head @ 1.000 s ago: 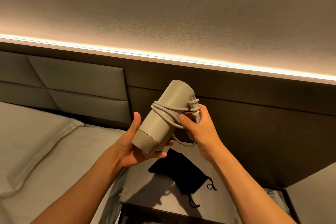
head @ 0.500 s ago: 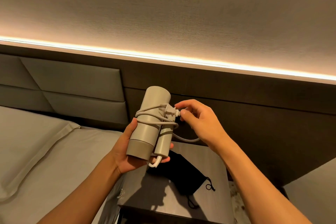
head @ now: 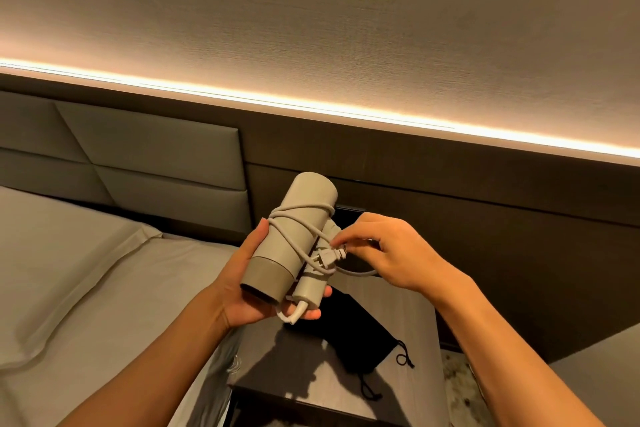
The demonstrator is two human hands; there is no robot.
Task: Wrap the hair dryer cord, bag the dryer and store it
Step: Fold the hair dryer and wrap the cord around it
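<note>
A beige hair dryer [head: 298,232] with its handle folded against the barrel is held up in front of me, nozzle end pointing down. Its cord [head: 294,218] runs around the barrel in a few loops. My left hand [head: 242,284] cradles the dryer from below and the left. My right hand [head: 391,253] pinches the plug [head: 329,255] at the cord's end, beside the folded handle, with a short loop of cord hanging under it. A black drawstring bag [head: 360,340] lies flat on the nightstand below the dryer.
The dark nightstand [head: 298,367] stands between a bed [head: 86,288] with grey bedding on the left and a dark wall panel behind. A padded headboard [head: 145,156] rises at the left. A lit strip runs along the wall above.
The dryer has been turned so the folded handle faces me. My right hand has brought the plug down from the upper barrel to the handle's side.
</note>
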